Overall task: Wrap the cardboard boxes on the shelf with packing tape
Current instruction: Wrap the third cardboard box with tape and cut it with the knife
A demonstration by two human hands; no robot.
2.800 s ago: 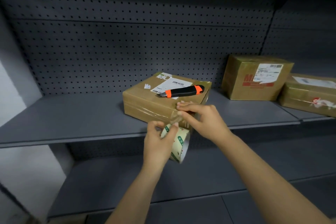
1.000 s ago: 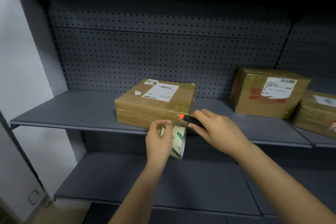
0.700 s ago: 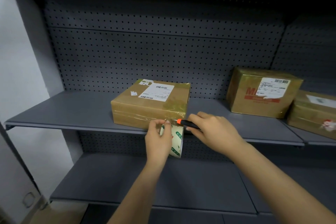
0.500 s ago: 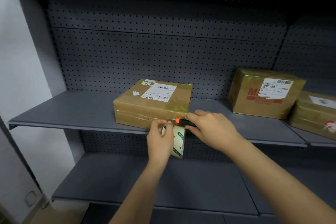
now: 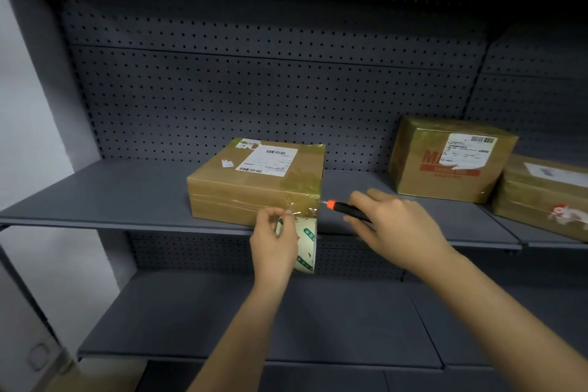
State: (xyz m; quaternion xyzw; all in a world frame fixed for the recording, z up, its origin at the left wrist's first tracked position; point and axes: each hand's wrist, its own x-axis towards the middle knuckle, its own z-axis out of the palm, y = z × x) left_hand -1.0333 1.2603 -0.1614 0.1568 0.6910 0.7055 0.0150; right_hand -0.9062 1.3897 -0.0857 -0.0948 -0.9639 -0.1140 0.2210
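Two hands are working at the cardboard box [image 5: 254, 188] on the shelf [image 5: 95, 200]: left hand [image 5: 273, 242] is pinching the tape roll [image 5: 307, 245], right hand [image 5: 397, 226] is gripping a knife [image 5: 345, 208], tip seemingly just off the box corner.

brown cardboard box [image 5: 254, 188] at centre frame, glossy with clear tape, bears a white paper label [image 5: 267, 162]. matt grey metal shelf [image 5: 95, 200]; perforated back panel [image 5: 254, 99] above.

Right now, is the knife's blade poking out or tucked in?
Out: a short pale tip shows past the orange end of the knife in the right hand.
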